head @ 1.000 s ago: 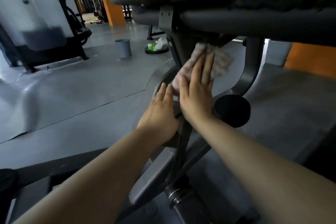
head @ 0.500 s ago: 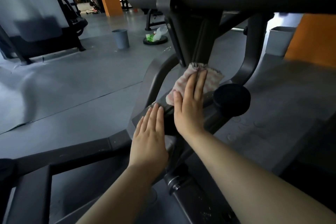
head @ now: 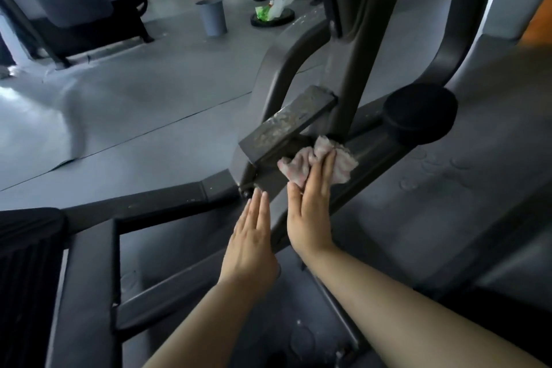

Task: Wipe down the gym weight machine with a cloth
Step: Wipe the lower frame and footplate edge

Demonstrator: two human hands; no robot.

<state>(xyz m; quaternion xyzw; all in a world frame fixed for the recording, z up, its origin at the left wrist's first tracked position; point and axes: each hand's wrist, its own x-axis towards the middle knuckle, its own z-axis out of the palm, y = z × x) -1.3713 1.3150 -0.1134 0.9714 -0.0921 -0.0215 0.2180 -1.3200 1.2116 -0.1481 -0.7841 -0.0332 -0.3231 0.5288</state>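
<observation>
Cloth (head: pixel 316 163) slid down off the post onto the sloped bar (head: pixel 373 146) | right hand (head: pixel 310 212) flat, fingers straight, pressing it | left hand (head: pixel 254 239) flat beside, empty | bar's length runs up-right past the fingers, toward the knob (head: pixel 421 112)

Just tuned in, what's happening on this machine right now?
A person is wiping a gym weight machine. The right hand presses a crumpled pinkish cloth with flat fingers against a slanted dark bar of the frame, just below a dusty flat plate and beside a round black knob. The left hand is open, fingers straight, next to the right, holding nothing. The plate still looks smudged. A grey bin stands on the floor behind.
</observation>
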